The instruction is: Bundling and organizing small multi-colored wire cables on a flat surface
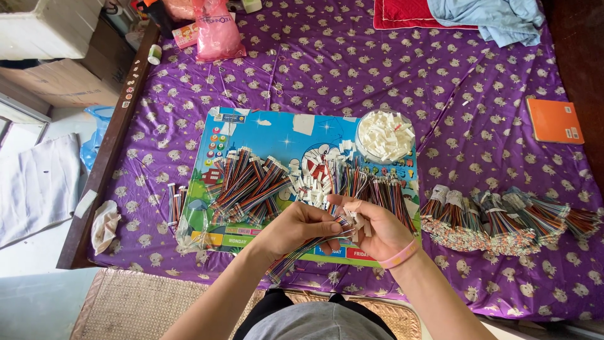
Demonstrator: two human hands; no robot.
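My left hand pinches a bundle of thin multicoloured wires that trails down toward me. My right hand, with a pink band on the wrist, holds small white plastic connectors against the ends of those wires. Both hands meet over the lower edge of a blue cartoon board. On the board lie a pile of coloured wire bundles, loose white connectors and more wires.
A clear round bowl of white connectors stands on the board's right corner. Bagged wire bundles lie at the right on the purple patterned sheet. An orange notebook, a pink bag and folded cloth lie farther off.
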